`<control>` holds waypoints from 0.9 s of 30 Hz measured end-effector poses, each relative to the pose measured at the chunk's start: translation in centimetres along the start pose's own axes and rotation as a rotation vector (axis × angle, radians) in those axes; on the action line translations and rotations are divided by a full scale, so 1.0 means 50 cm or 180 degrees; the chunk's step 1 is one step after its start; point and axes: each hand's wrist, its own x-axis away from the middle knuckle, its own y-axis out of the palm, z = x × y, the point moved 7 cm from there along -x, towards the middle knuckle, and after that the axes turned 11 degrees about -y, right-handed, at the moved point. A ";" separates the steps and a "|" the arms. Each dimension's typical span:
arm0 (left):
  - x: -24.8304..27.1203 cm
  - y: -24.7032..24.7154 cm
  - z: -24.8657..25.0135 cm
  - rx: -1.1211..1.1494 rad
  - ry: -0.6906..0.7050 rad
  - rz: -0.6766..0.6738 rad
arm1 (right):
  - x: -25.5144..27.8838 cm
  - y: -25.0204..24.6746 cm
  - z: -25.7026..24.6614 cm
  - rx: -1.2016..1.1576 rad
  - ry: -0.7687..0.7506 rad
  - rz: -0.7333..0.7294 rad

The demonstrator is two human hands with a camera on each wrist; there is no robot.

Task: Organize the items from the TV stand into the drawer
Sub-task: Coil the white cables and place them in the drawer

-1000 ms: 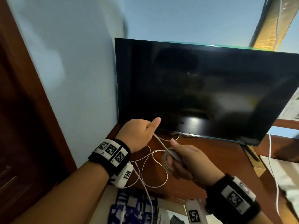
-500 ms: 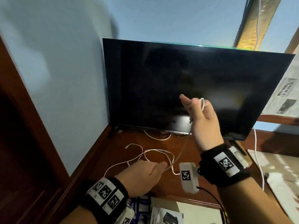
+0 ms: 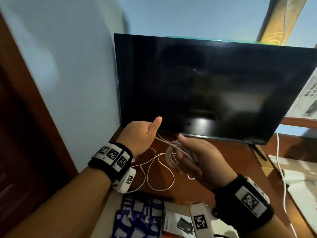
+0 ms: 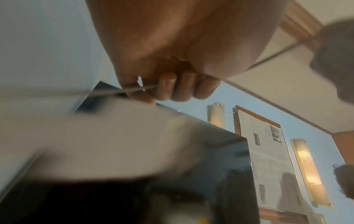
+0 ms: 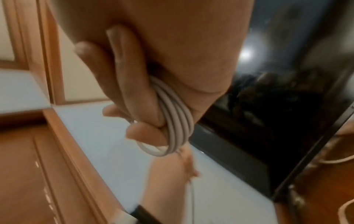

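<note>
A long white cable (image 3: 160, 170) lies in loose loops on the brown TV stand (image 3: 223, 162) in front of the black TV (image 3: 205, 86). My right hand (image 3: 195, 158) grips a coil of that cable (image 5: 172, 118) wound round its fingers. A taut strand runs from the coil to my left hand (image 3: 142, 134), whose curled fingers (image 4: 172, 89) hold the cable (image 4: 122, 91) with the thumb pointing up. Both hands hover just above the stand, close together.
Below the stand's front edge lies the drawer with a blue-and-white patterned item (image 3: 137, 219) and a small white product box (image 3: 178, 224). A second white cord (image 3: 281, 169) hangs at the right by a cardboard box (image 3: 264, 162). A blue wall (image 3: 68, 74) stands left.
My right hand came down from in front of the TV screen to just above the stand with the coil. My left hand rose from the front edge and met it at the TV's base.
</note>
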 end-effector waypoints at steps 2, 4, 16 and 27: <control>0.006 0.050 -0.020 0.0601 -0.0236 -0.0337 | -0.007 0.005 -0.045 -0.0413 -0.0263 0.0171; 0.028 0.107 -0.030 0.1158 -0.0354 -0.0709 | -0.017 -0.009 -0.081 -0.0741 -0.0551 0.0405; 0.189 0.134 0.097 -0.0003 0.0916 -0.1128 | -0.012 -0.179 -0.022 0.2098 -0.0594 0.1906; 0.070 0.067 0.026 -0.0196 0.0753 -0.0649 | 0.017 -0.093 0.120 0.1007 0.0542 0.0127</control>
